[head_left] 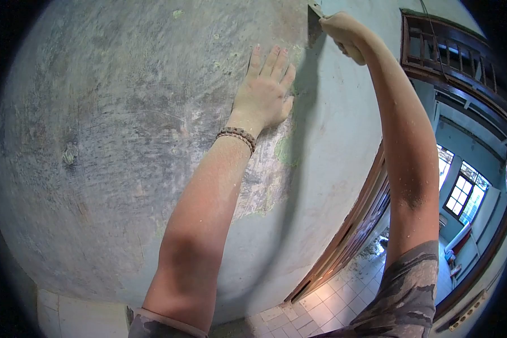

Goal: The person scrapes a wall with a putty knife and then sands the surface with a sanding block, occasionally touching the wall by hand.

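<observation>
Patchy wall meets left hand; right hand holds a scraper.

You face: one wall, upright, mottled grey, pale blue-green rightward; one scraper, high up, blade seemingly against it.

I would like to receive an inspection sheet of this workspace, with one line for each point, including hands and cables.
Surface: wall, rough grey patch on the left and centre, pale paint toward the right.
Job's things: flat-bladed tool, its blade at the wall near the top edge of the view.
Clutter: small debris on the tiled floor.
Hands: left hand flat on the wall, fingers spread; right hand closed around the tool's handle.
Cables: thin dark line, possibly a cable, across the wooden railing.
Surroundings: barred window in the space at right.
</observation>
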Tool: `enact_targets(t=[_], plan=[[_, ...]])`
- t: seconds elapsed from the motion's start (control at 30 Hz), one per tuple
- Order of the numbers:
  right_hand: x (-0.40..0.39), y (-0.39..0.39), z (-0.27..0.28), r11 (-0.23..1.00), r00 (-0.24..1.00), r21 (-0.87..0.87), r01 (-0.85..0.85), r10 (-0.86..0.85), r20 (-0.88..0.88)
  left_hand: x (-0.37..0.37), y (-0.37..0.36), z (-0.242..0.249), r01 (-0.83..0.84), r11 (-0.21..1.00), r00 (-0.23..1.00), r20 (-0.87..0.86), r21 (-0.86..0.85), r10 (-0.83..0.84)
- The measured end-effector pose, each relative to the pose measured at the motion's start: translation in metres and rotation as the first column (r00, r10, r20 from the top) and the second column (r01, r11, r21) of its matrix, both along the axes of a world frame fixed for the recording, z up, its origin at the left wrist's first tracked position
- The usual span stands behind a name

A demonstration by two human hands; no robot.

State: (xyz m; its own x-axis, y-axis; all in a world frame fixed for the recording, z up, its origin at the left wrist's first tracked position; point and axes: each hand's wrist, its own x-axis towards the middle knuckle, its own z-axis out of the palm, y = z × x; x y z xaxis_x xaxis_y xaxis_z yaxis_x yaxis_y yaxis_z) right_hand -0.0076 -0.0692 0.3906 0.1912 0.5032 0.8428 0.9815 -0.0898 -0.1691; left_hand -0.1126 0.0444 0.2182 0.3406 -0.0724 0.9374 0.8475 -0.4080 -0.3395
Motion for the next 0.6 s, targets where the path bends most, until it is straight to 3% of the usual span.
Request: enact_targets(t=[0.1, 0.17, 0.37, 0.47, 0.6], plan=[[0.002, 0.000, 0.008, 0.997, 0.986, -0.066, 0.043, -0.031, 0.164, -0.001, -0.003, 0.000, -0.017, 1.000, 1.000, -0.006, -0.015, 0.017], [0.009, 0.006, 0.018, 0.998, 0.997, -0.010, 0.061, -0.060, 0.052, -0.001, -0.004, -0.001, -0.016, 1.000, 1.000, -0.002, -0.015, 0.016], [0.006, -0.001, 0.002, 0.997, 0.996, -0.071, 0.021, -0.015, 0.092, -0.004, -0.006, 0.001, 0.008, 1.000, 1.000, 0.003, -0.017, -0.008], [0.001, -0.005, 0.012, 0.995, 0.996, -0.050, 0.082, -0.084, -0.035, -0.001, -0.005, 0.000, 0.013, 1.000, 1.000, -0.014, -0.021, -0.014], [0.009, 0.003, 0.005, 1.000, 0.999, -0.006, 0.016, -0.016, -0.028, -0.001, -0.002, -0.001, 0.027, 1.000, 1.000, -0.011, -0.014, -0.027]])
